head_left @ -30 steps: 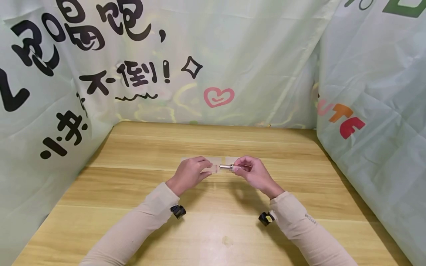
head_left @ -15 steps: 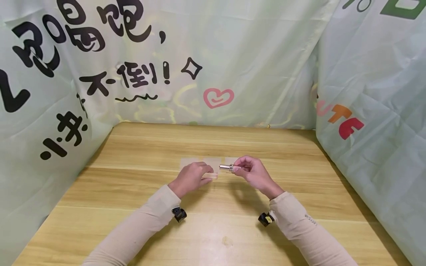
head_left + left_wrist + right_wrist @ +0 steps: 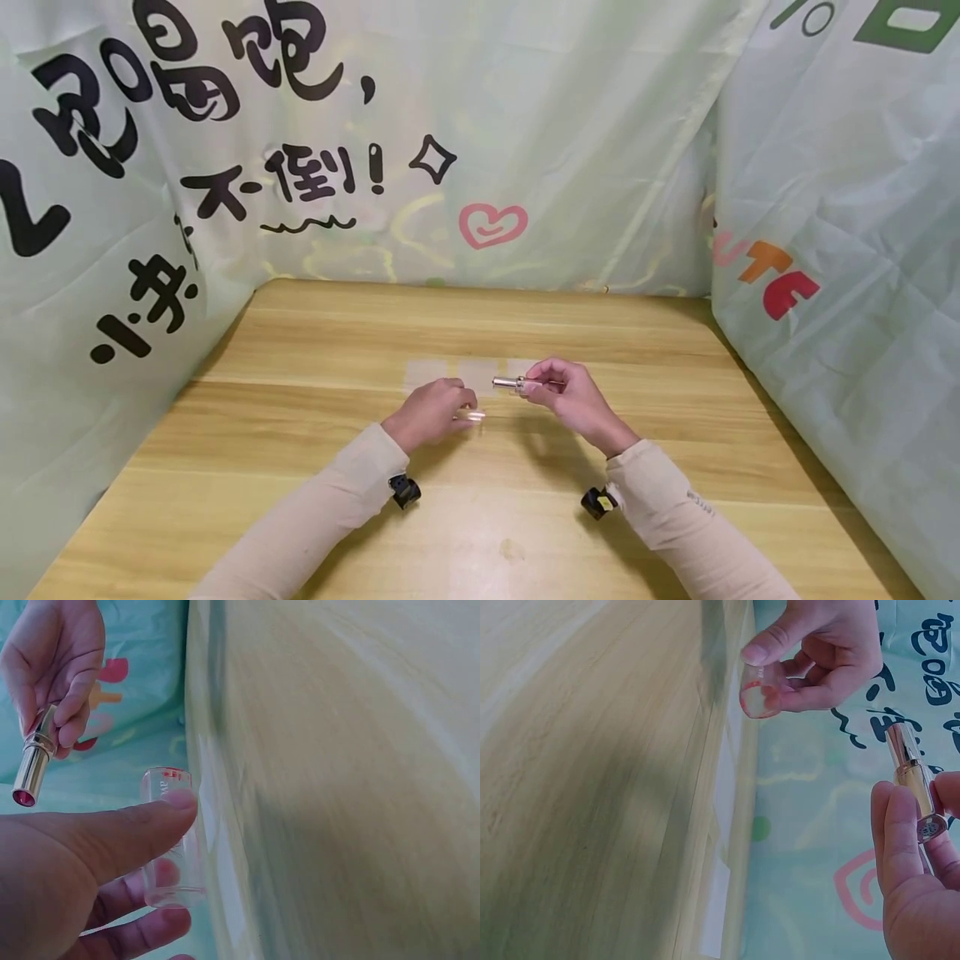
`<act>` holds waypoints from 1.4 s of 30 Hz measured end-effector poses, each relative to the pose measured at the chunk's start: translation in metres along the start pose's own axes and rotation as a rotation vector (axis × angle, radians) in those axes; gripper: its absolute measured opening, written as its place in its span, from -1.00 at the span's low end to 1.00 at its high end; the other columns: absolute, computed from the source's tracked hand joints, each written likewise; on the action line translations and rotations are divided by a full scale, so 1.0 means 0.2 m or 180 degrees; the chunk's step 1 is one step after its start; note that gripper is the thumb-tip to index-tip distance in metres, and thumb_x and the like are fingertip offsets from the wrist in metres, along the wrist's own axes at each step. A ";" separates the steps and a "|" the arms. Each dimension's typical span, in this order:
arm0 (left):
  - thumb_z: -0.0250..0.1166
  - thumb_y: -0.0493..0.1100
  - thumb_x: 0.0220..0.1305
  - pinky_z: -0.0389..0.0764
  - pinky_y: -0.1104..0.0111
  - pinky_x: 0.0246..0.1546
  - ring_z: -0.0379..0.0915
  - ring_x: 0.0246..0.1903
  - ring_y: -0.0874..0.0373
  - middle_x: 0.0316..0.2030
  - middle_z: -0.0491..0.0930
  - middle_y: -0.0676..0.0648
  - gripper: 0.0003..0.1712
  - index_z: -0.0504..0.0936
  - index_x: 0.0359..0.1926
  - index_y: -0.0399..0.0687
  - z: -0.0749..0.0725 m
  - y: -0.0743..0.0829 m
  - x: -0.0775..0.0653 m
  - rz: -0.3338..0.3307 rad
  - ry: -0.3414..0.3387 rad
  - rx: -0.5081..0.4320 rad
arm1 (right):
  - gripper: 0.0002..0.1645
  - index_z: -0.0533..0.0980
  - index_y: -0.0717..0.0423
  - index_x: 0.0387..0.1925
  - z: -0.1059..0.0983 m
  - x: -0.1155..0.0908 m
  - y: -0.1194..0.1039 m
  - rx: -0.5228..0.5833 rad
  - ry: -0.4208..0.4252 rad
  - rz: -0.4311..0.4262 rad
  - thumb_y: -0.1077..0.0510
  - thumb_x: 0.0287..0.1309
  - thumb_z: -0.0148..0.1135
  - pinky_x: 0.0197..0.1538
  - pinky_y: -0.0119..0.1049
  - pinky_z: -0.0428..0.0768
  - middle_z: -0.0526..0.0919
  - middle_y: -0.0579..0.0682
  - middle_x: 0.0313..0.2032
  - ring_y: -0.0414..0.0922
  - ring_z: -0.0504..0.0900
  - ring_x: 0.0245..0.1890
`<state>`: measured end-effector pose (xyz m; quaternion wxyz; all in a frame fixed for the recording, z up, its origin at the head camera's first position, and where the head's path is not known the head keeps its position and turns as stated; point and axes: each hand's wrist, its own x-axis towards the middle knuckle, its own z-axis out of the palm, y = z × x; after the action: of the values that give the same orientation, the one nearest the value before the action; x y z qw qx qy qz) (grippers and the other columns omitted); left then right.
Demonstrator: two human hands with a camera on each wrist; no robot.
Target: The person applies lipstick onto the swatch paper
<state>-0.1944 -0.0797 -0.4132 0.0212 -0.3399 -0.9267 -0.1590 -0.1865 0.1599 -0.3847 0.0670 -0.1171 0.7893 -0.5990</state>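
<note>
My left hand (image 3: 429, 411) pinches a clear lipstick cap (image 3: 174, 883) between thumb and fingers; the cap has reddish marks at one end. In my right hand (image 3: 577, 407) is a shiny metallic lipstick (image 3: 508, 383), gripped by its base and pointing left. A dark red tip shows at its end in the left wrist view. Cap and lipstick are apart, the cap lower and nearer my body in the head view. Both are held above the wooden table (image 3: 337, 333).
Several pale rectangular patches (image 3: 426, 377) lie in a row on the table behind the hands. Printed cloth (image 3: 600, 150) hangs along the back and both sides. Small black cameras (image 3: 598, 502) are worn at the wrists.
My left hand has drawn the cap towards my body, away from the lipstick's end, and turned it slightly. The right hand has stayed almost in place with the lipstick.
</note>
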 end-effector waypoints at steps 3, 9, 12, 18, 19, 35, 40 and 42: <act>0.49 -0.14 0.10 0.57 0.37 -0.40 0.49 -0.40 0.21 -0.38 0.58 0.05 -0.84 0.71 -0.29 -0.03 0.00 0.00 -0.01 -0.0015 -0.0071 0.0025 | -0.81 0.50 0.38 -0.19 0.00 0.00 0.00 -0.0001 -0.0007 -0.0024 0.36 0.17 0.27 -0.11 -0.12 0.65 0.65 0.15 -0.25 0.14 0.63 -0.23; 0.47 -0.10 0.13 0.50 0.41 -0.46 0.40 -0.47 0.24 -0.44 0.56 0.06 -0.84 0.70 -0.32 -0.05 0.02 0.00 -0.01 0.0006 -0.0241 -0.0033 | -0.83 0.51 0.34 -0.20 0.01 -0.02 0.00 0.0003 -0.0003 -0.0017 0.35 0.17 0.27 -0.10 -0.04 0.64 0.65 0.11 -0.26 0.16 0.63 -0.23; 0.45 -0.08 0.16 0.44 0.42 -0.50 0.33 -0.50 0.26 -0.47 0.52 0.07 -0.84 0.70 -0.33 -0.05 0.03 0.00 -0.02 -0.0008 -0.0327 -0.0066 | -0.84 0.52 0.32 -0.20 0.02 -0.03 0.00 -0.0013 -0.0026 -0.0039 0.35 0.17 0.27 -0.12 -0.04 0.64 0.65 0.10 -0.26 0.15 0.63 -0.24; 0.46 -0.06 0.13 0.43 0.42 -0.51 0.31 -0.50 0.25 -0.50 0.47 0.10 -0.82 0.67 -0.37 -0.04 0.04 0.01 -0.03 -0.0095 -0.0417 -0.0010 | -0.86 0.52 0.32 -0.21 0.03 -0.02 0.00 -0.0026 -0.0031 -0.0087 0.36 0.17 0.25 -0.14 -0.06 0.64 0.64 0.10 -0.27 0.20 0.62 -0.23; 0.48 -0.07 0.11 0.44 0.42 -0.51 0.33 -0.49 0.25 -0.49 0.47 0.10 -0.82 0.67 -0.37 -0.04 0.04 0.01 -0.03 -0.0119 -0.0444 0.0001 | -0.86 0.52 0.32 -0.21 0.03 -0.02 0.00 -0.0014 -0.0030 -0.0090 0.36 0.17 0.25 -0.13 -0.05 0.64 0.64 0.10 -0.27 0.20 0.62 -0.23; 0.53 -0.07 0.02 0.53 0.34 -0.42 0.42 -0.41 0.22 -0.42 0.55 0.09 -0.76 0.65 -0.34 -0.02 0.03 0.01 -0.02 -0.0294 -0.0609 -0.0055 | -0.85 0.52 0.34 -0.21 0.04 -0.01 -0.01 0.0050 -0.0060 -0.0126 0.37 0.17 0.25 -0.09 -0.01 0.63 0.65 0.12 -0.26 0.27 0.61 -0.19; 0.47 -0.01 0.11 0.58 0.25 -0.21 0.51 -0.24 0.11 -0.24 0.60 -0.04 -0.54 0.63 -0.01 -0.12 0.01 0.02 -0.02 -0.0414 -0.0551 -0.0277 | -0.85 0.52 0.32 -0.21 0.03 -0.01 -0.01 0.0090 -0.0046 -0.0108 0.36 0.17 0.26 -0.07 0.02 0.62 0.66 0.12 -0.25 0.26 0.62 -0.18; 0.44 0.00 0.16 0.59 0.22 -0.12 0.53 -0.15 0.05 -0.16 0.62 -0.11 -0.47 0.58 0.09 -0.17 0.00 0.02 -0.01 -0.0439 -0.0475 -0.0497 | -0.85 0.51 0.33 -0.20 0.03 -0.01 -0.01 0.0123 -0.0032 -0.0100 0.36 0.18 0.25 -0.04 0.04 0.61 0.66 0.13 -0.25 0.18 0.64 -0.20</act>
<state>-0.1893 -0.0781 -0.4125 -0.0853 -0.2869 -0.9317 -0.2060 -0.1834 0.1534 -0.3842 0.0638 -0.1312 0.7753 -0.6146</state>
